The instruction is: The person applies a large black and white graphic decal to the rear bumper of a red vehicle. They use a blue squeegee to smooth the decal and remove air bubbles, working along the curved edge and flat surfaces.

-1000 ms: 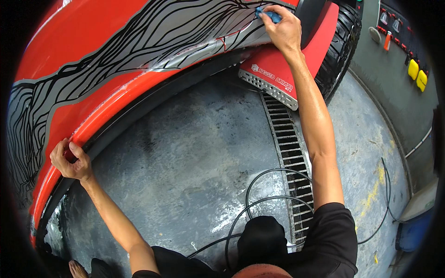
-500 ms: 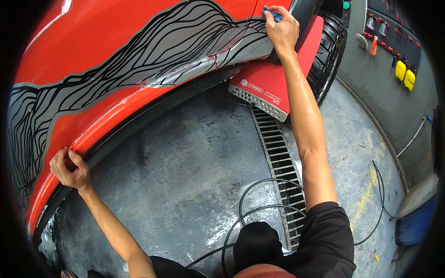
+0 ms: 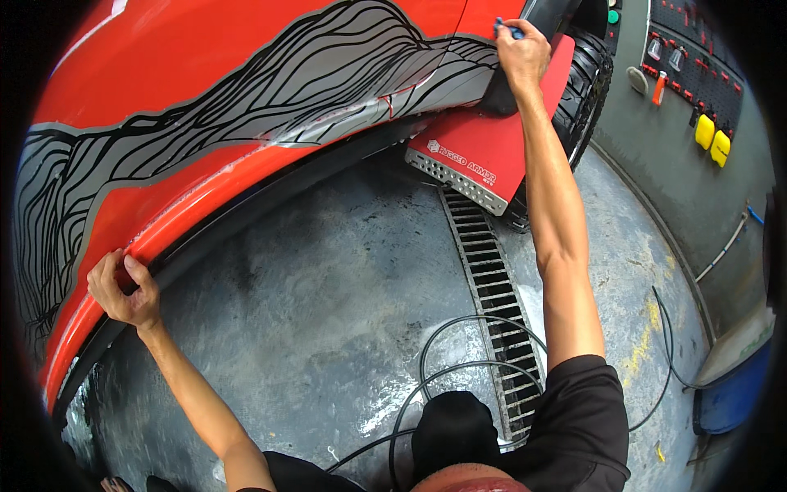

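A red car (image 3: 426,16) with a grey-and-black wavy line graphic (image 3: 270,82) fills the upper left. My right hand (image 3: 525,59), arm stretched far out, pinches a small blue lump (image 3: 513,33) against the bodywork behind the front wheel; its exact kind is unclear. At the left, my left hand (image 3: 127,293) rests with bent fingers over the glossy red sill (image 3: 184,209), its thumb near the upper edge. Whitish wet streaks run along that sill. Below my right forearm, a red mud flap (image 3: 467,152) hangs beside the black tyre (image 3: 586,90).
A metal drain grate (image 3: 492,279) crosses the wet grey floor (image 3: 328,271). Black hose (image 3: 426,353) loops near my knee. On the right wall hangs a tool board (image 3: 705,66) with yellow bottles (image 3: 712,139); a blue container (image 3: 730,402) stands at the lower right.
My right hand has slid a little right and down along the bodywork with the blue lump. My left hand stays on the sill. The view has shifted slightly.
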`<state>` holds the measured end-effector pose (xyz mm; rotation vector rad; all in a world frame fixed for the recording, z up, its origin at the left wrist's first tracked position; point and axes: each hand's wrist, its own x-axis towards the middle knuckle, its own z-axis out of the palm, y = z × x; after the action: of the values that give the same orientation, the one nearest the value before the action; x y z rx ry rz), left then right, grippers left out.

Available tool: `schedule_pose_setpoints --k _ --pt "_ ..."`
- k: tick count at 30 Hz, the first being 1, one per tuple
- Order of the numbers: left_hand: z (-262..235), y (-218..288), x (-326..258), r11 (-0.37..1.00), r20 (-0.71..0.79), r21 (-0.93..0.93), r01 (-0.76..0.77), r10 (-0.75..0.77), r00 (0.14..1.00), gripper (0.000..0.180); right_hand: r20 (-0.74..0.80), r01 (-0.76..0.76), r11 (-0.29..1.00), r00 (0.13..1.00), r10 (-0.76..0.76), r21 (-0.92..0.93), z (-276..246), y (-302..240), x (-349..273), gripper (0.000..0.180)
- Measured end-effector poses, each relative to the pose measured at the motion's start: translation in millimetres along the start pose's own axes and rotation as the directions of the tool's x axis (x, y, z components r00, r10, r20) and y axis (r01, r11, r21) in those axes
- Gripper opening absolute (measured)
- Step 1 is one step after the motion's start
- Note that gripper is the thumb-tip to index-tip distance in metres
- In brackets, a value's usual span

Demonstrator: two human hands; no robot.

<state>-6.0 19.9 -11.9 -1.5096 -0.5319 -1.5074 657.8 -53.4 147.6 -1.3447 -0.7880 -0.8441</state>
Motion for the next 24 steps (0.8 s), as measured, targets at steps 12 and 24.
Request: schedule_pose_setpoints --k 12,24 --pt "0 6 14 0.998 -0.017 0.047 -0.033 0.034 0.999 0.015 0.201 0.0 0.978 0.979 -0.043 0.209 -6 -22 -100 0.022" --pt "1 13 19 0.998 -0.028 0.06 0.023 -0.022 0.999 0.013 0.164 0.161 0.862 0.949 -0.269 0.481 20 -90 -240 0.014"
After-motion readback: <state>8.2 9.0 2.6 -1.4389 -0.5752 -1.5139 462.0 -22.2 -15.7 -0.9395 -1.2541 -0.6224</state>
